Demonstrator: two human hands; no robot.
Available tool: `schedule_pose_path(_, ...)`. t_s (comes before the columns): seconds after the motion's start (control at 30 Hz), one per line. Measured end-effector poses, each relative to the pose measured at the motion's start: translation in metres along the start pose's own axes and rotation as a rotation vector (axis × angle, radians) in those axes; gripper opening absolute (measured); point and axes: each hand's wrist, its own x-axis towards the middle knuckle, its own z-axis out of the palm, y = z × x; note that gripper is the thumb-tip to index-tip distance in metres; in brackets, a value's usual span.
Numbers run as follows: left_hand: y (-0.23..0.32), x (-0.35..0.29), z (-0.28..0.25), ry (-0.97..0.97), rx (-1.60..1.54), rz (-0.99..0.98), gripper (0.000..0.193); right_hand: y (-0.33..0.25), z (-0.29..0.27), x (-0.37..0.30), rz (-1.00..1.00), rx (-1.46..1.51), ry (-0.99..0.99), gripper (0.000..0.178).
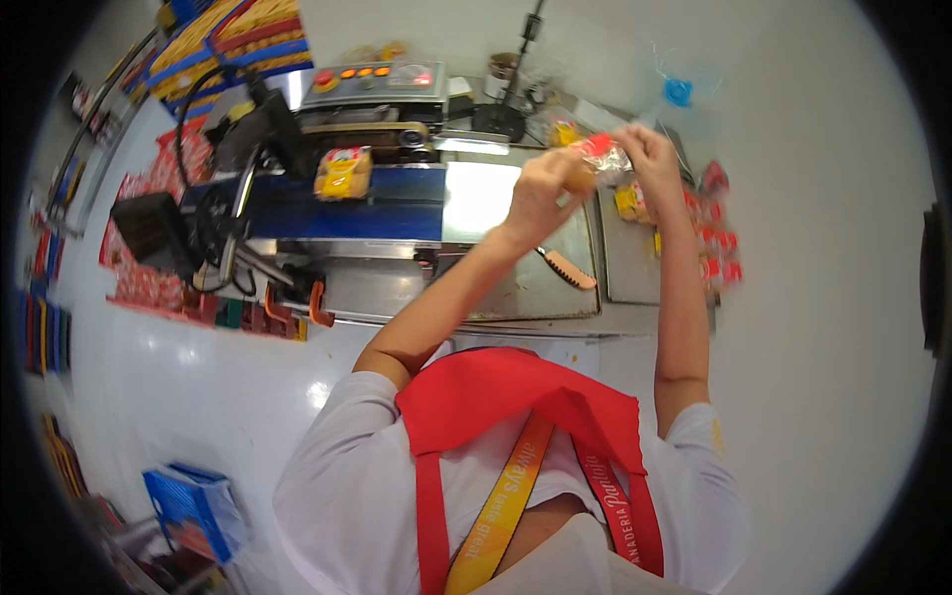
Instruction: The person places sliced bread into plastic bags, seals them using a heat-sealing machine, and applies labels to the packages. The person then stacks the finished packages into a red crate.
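Between my two raised hands is a clear plastic bread bag with red print (597, 149), blurred by motion, with something brown at its left end. My left hand (543, 193) grips that left end. At the other end, my right hand (652, 161) pinches the crinkled clear plastic. Below them a peach-coloured tool with a toothed edge (570, 270) lies on the metal work surface (526, 293). Packed buns in a yellow and red wrapper (343, 177) sit on the blue conveyor belt (402, 203) to the left.
A control panel with lit buttons (372, 77) stands behind the belt. Several wrapped bread packs (716, 241) lie at the right by a metal tray (627, 273). A black stand (499, 121) rises at the back. Black camera-like devices on arms (154, 236) overhang the belt's left.
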Motion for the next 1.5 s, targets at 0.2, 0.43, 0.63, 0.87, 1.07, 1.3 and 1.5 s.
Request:
schedule_pose_path(0.2, -0.05, -0.003, 0.009, -0.089, -0.911, -0.628, 0.051, -0.012, -0.01, 0.01, -0.105, -0.158, -0.349, 0.047)
schedule_pose_path(0.43, -0.049, -0.004, -0.001, -0.344, -1.586, -1.13, 0.048, -0.042, 0.026, 0.031, -0.113, -0.062, -0.364, 0.066)
schedule_pose_path(0.63, -0.074, -0.007, -0.021, 0.003, -1.495, -0.923, 0.052, -0.016, 0.066, -0.007, -0.06, 0.076, -0.139, 0.082)
schedule_pose_path(0.87, -0.107, -0.021, -0.051, 0.03, -0.439, -0.437, 0.053, 0.097, 0.162, -0.009, -0.293, 0.329, 0.011, 0.06)
schedule_pose_path(1.07, -0.094, -0.044, -0.043, 0.24, -0.201, -0.47, 0.044, 0.082, 0.173, -0.02, -0.268, 0.069, 0.176, 0.048)
schedule_pose_path(1.3, -0.069, -0.025, -0.04, 0.408, 0.033, -0.368, 0.026, 0.046, 0.168, -0.014, -0.345, -0.35, 0.449, 0.024)
schedule_pose_path(1.5, -0.082, -0.028, -0.035, 0.485, -0.122, -0.445, 0.022, 0.048, 0.174, -0.004, -0.424, -0.355, 0.575, 0.006)
